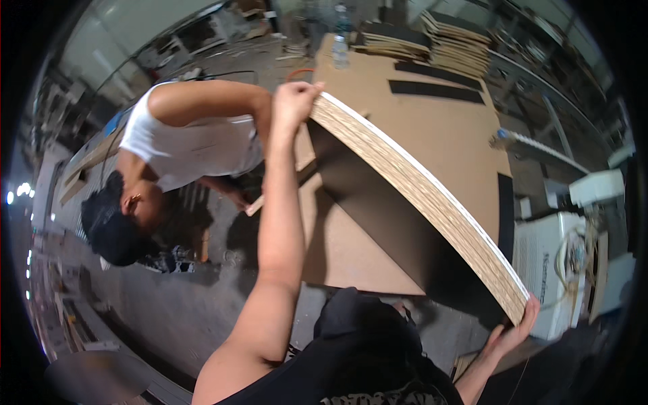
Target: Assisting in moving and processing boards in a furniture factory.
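Observation:
A long board (420, 190) with a wood-grain face, a white edge and a dark side spans from far middle to near right, held raised and slanted over the table. My left hand (295, 102) is closed on its far end, arm stretched out. At the near right end my right hand (518, 332) grips the other corner, thumb and fingers around it. Below the board lies the brown tabletop sheet (358, 253), partly hidden by the dark side and its shadow.
On the left a person in a white sleeveless top (192, 131) bends beside the table, one hand near a narrow light strip (255, 205). Black strips (435, 91), a clear bottle (339, 52) and stacked panels (457, 44) sit on the far side. A white package (550, 270) stands at right.

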Motion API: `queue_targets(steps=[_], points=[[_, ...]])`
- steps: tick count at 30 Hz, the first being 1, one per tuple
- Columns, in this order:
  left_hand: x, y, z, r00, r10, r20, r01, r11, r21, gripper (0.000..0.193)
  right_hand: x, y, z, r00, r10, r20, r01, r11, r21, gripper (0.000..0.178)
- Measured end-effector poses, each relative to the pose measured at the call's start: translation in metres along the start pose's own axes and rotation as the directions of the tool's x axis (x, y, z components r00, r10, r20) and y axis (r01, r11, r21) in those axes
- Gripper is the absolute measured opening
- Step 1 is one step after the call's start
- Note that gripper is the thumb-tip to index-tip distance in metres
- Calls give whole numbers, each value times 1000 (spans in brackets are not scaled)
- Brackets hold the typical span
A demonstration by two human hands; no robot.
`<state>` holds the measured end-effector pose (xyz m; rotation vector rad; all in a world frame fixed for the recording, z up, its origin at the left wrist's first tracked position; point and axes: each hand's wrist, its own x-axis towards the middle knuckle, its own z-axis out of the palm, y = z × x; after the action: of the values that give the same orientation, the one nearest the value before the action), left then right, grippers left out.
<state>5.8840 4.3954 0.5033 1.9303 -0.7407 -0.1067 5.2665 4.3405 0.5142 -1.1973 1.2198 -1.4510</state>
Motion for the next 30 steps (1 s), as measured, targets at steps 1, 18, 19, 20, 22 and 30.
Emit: queue_targets(steps=[1, 18, 19, 20, 22, 30], points=[[0, 0, 6, 1000, 12, -16, -12, 998, 56, 38, -1, 1, 3, 999, 6, -49, -8, 999, -38, 23], [64, -63, -15, 963, -57, 262, 116, 970, -214, 37, 15, -16, 7, 972, 124, 201, -192, 911, 366, 18], [62, -59, -13, 965, -36, 259, 96, 970, -224, 38, 16, -11, 4, 974, 131, 186, -187, 927, 325, 14], [60, -54, -10, 965, -28, 260, 89, 971, -223, 38, 17, -7, 3, 976, 138, 170, -183, 942, 282, 11], [53, -48, -10, 969, -62, 239, 105, 979, -174, 38, 18, -2, 1, 976, 145, 160, -186, 940, 284, 9], [59, -57, -19, 967, -52, 249, 107, 971, -213, 34, 16, -2, 13, 981, 135, 140, -169, 947, 273, 12]])
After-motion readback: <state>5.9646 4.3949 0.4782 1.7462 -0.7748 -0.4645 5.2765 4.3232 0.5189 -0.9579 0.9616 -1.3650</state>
